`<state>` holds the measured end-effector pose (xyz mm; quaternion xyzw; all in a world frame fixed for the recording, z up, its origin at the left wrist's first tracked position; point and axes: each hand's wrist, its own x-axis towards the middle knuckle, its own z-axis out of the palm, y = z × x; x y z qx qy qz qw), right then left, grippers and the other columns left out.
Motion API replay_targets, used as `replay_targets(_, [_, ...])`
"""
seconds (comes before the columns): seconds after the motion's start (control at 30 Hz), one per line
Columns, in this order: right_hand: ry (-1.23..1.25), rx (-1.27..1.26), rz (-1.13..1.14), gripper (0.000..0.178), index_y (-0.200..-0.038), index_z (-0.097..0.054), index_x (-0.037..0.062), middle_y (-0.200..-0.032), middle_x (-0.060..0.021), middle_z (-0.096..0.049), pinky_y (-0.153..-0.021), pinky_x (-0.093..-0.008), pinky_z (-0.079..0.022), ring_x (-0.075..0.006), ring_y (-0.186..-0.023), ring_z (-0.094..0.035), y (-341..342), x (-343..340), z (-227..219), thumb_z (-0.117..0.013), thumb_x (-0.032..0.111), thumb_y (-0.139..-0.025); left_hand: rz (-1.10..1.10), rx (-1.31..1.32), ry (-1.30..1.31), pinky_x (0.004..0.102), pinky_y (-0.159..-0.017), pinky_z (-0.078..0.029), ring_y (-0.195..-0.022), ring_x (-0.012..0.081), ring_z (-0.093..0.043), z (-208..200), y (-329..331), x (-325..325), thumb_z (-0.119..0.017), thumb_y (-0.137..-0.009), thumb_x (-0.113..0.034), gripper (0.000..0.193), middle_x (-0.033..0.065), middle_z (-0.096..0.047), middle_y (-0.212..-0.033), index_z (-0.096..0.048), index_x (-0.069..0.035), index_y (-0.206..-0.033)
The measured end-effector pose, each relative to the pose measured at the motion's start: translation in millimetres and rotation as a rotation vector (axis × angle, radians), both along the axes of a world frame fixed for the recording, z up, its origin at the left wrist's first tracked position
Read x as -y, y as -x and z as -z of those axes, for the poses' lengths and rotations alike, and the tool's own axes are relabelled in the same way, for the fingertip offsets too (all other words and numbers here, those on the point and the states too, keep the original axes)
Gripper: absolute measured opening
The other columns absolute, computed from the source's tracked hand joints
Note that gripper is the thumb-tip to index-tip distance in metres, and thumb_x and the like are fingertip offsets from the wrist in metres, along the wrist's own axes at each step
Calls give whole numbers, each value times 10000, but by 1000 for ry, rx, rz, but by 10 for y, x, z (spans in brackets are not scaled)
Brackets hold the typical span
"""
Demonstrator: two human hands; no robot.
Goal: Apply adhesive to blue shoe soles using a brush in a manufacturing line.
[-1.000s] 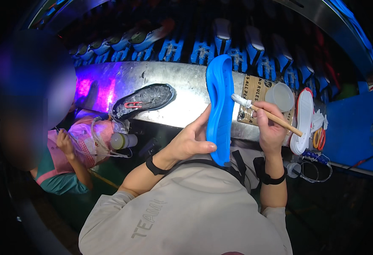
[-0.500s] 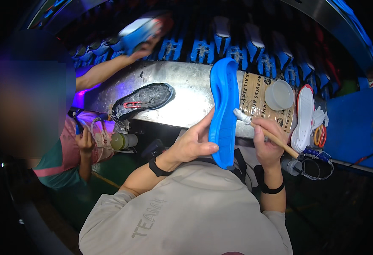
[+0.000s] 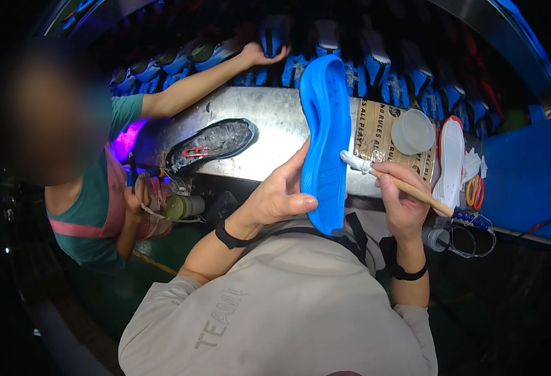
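Observation:
My left hand (image 3: 281,194) grips a blue shoe sole (image 3: 327,131) by its left side, thumb toward the heel. The sole stands lengthwise before me with its inner face partly turned to the right. In my right hand (image 3: 404,203) is a brush-like tool (image 3: 437,204) with a wooden handle and a white, wrapped-looking tip. That tip meets the sole's right edge around its middle; whether it presses on the inside I cannot tell. Beyond the tool, a translucent round tub (image 3: 412,133) sits on a taped cardboard sheet (image 3: 374,135).
A metal bench (image 3: 275,135) bears a dark shoe sole (image 3: 211,145). Right of the tub lies a white sole with red edging (image 3: 450,163), near crumpled white material and colored bands. Several shoe parts line the rack behind. At left, a co-worker's hand (image 3: 268,54) reaches to the rack.
The blue sole has shifted slightly left and away from me, and the tool's tip has come onto its edge. The co-worker's arm has moved right, placing a shoe part at the rack.

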<state>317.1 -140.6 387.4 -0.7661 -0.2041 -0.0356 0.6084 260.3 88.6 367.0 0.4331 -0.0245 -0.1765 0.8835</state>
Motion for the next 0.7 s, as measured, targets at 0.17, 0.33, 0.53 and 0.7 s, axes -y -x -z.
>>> replay_targets(0.17, [63,115,-100,97,-905,-695,-11,-786,-113,-675,-612,-286,-475,-206,-657,-612,75,19,-70,-637,-2,-829,-50,20,-26,388,-1086,-417,-1289,250,-507,-15,6,-37,-789,-753,-304,1128,145,-431,-1454,-81,-31,-1587])
replay_targets(0.33, [68,71,-177,95,-895,-692,-16,-762,-105,-674,-607,-287,-472,-194,-646,-610,98,105,-141,-633,3,-823,-102,29,-83,382,-1144,-332,-1379,244,-407,-19,9,-54,-806,-732,-299,1151,136,-380,-1507,-87,-24,-1587])
replay_targets(0.53, [-20,41,-42,95,-914,-691,-19,-803,-104,-683,-605,-283,-471,-178,-647,-609,45,-37,-88,-635,-12,-838,-57,56,-119,375,-1138,-341,-1367,243,-424,-44,-25,-70,-820,-708,-313,1176,132,-390,-1503,-92,-26,-1586])
replay_targets(0.7, [59,140,-134,93,-883,-687,-9,-744,-98,-656,-570,-278,-457,-173,-612,-595,127,36,-156,-635,-23,-807,-90,107,-142,386,-1105,-395,-1334,253,-468,-45,-56,-109,-837,-684,-327,1168,139,-439,-1452,-144,-26,-1575])
